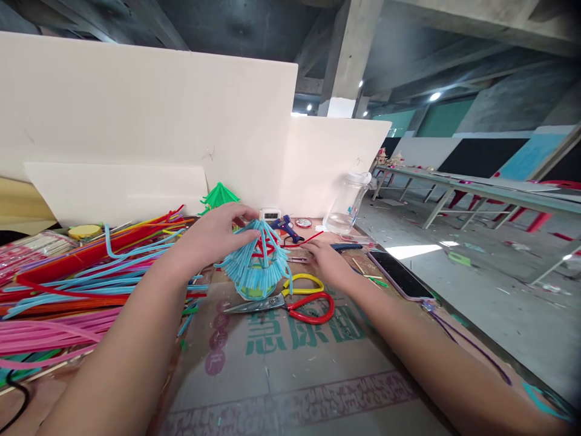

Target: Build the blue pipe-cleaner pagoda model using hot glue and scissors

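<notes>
While bright pipe cleaners (pixel 91 290) lie heaped to the left of the blue cone (pixel 256 266), my left hand (pixel 224 227) arches over from that same side, thumb along the near side of the cone's peak and fingers round behind, so I have its top in a light pinch. The cone stands on the cardboard-covered worktop (pixel 295 372) between my hands, its long axis roughly upright, peak up; the left hand, being on it, is the nearer one. Just in front of the cone lie the scissors (pixel 285 300), blades leftward, handles to the right. Behind it and slightly right sits the glue gun (pixel 287 228). To the cone's right, and apart from it, my right hand (pixel 329 260) rests low, palm down, fingertips beside a thin red stem (pixel 315 236); whether they pinch it I cannot tell
</notes>
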`<state>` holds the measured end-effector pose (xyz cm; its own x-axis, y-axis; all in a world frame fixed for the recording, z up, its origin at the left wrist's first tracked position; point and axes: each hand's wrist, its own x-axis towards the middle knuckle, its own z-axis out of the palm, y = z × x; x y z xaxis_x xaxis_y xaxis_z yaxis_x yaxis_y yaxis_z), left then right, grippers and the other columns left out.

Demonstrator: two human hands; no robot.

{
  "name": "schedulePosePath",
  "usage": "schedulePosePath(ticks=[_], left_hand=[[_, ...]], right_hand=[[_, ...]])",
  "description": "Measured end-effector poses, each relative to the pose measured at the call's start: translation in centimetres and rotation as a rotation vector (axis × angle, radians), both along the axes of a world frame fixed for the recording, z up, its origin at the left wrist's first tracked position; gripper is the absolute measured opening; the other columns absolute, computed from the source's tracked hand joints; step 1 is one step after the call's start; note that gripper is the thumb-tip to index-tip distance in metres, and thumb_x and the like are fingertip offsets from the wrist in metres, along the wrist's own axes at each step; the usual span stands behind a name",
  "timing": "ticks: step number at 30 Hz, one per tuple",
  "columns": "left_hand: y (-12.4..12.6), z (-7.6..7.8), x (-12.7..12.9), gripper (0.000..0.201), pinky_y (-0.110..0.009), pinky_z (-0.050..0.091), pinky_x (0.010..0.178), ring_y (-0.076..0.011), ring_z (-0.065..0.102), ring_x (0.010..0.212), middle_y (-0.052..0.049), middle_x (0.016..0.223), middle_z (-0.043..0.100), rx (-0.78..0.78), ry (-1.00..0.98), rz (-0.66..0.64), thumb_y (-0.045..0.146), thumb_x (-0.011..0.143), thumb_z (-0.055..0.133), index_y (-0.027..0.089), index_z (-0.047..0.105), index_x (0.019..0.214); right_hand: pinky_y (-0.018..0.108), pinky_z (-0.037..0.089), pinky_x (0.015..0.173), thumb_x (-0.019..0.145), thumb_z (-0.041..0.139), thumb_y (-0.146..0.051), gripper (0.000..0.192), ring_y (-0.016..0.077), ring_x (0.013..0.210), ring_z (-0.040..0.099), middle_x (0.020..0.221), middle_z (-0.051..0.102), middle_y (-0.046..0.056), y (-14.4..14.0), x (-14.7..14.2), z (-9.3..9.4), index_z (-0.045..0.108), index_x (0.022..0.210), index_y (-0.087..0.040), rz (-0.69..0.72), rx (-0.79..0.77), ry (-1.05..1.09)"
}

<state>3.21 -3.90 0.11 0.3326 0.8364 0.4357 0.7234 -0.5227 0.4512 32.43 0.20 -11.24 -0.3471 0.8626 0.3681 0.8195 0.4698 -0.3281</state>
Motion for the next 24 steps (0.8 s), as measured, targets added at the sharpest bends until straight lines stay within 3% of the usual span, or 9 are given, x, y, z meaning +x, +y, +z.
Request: schedulePosePath(ticks=[2, 8, 12, 15, 19, 22, 24], left_hand=[[0.0, 0.0, 0.1, 0.037, -0.031, 0.051, 0.086, -0.0203, 0.065, 0.095, -0.002, 0.11, 0.07, -0.026, -0.01, -0.013, 0.045, 0.081, 0.061, 0.026, 0.068, 0.113], [0.1, 0.0, 0.3, 0.041, -0.033, 0.052, 0.084, -0.0212, 0.066, 0.093, -0.004, 0.109, 0.071, -0.061, -0.027, -0.032, 0.045, 0.081, 0.061, 0.024, 0.066, 0.116], [-0.1, 0.1, 0.3, 0.039, -0.03, 0.052, 0.081, -0.0199, 0.065, 0.092, -0.003, 0.108, 0.071, -0.06, -0.029, -0.041, 0.046, 0.081, 0.062, 0.026, 0.067, 0.114], [-0.2, 0.1, 0.2, 0.037, -0.028, 0.051, 0.08, -0.019, 0.065, 0.091, -0.002, 0.108, 0.07, -0.057, -0.018, -0.05, 0.046, 0.081, 0.063, 0.027, 0.068, 0.113], [0.1, -0.2, 0.1, 0.04, -0.028, 0.05, 0.077, -0.0192, 0.065, 0.088, -0.001, 0.107, 0.071, -0.076, -0.016, -0.056, 0.049, 0.082, 0.063, 0.028, 0.067, 0.115], [0.4, -0.2, 0.1, 0.042, -0.028, 0.049, 0.071, -0.0193, 0.065, 0.084, -0.001, 0.102, 0.072, -0.088, -0.014, -0.069, 0.056, 0.084, 0.058, 0.028, 0.067, 0.114], [0.6, -0.2, 0.1, 0.045, -0.028, 0.048, 0.069, -0.02, 0.065, 0.083, -0.001, 0.099, 0.072, -0.078, -0.011, -0.075, 0.06, 0.088, 0.049, 0.026, 0.068, 0.112]], right_hand=[[0.04, 0.04, 0.102, 0.084, 0.056, -0.01, 0.038, 0.0249, 0.116, 0.054, 0.126, 0.062, 0.015, 0.4, 0.7, -0.8, 0.065, 0.121, -0.015, 0.042, -0.009, -0.063], [0.041, 0.044, 0.093, 0.089, 0.059, -0.02, 0.016, 0.0247, 0.098, 0.058, 0.095, 0.068, 0.014, 1.1, 0.9, -2.0, 0.072, 0.097, -0.013, 0.061, -0.003, -0.129], [0.036, 0.043, 0.094, 0.091, 0.053, -0.017, 0.021, 0.0219, 0.101, 0.058, 0.105, 0.068, 0.012, 1.2, 0.2, -2.5, 0.068, 0.107, -0.017, 0.074, 0.019, -0.084], [0.036, 0.045, 0.088, 0.091, 0.049, -0.017, 0.021, 0.0227, 0.093, 0.06, 0.1, 0.067, 0.014, 1.4, 0.3, -2.5, 0.064, 0.106, -0.014, -0.002, 0.04, -0.005], [0.035, 0.045, 0.076, 0.093, 0.036, -0.018, 0.024, 0.0217, 0.078, 0.058, 0.088, 0.064, 0.012, 1.4, 0.9, -0.5, 0.056, 0.106, -0.012, -0.148, 0.1, 0.161], [0.034, 0.046, 0.077, 0.1, 0.022, -0.027, 0.032, 0.0206, 0.083, 0.059, 0.094, 0.063, 0.01, 0.1, 0.5, 2.2, 0.048, 0.116, -0.016, -0.183, 0.17, 0.281], [0.034, 0.046, 0.083, 0.102, 0.026, -0.039, 0.035, 0.0208, 0.094, 0.059, 0.107, 0.062, 0.01, -1.6, -0.6, 4.0, 0.048, 0.119, -0.018, -0.13, 0.227, 0.401]])
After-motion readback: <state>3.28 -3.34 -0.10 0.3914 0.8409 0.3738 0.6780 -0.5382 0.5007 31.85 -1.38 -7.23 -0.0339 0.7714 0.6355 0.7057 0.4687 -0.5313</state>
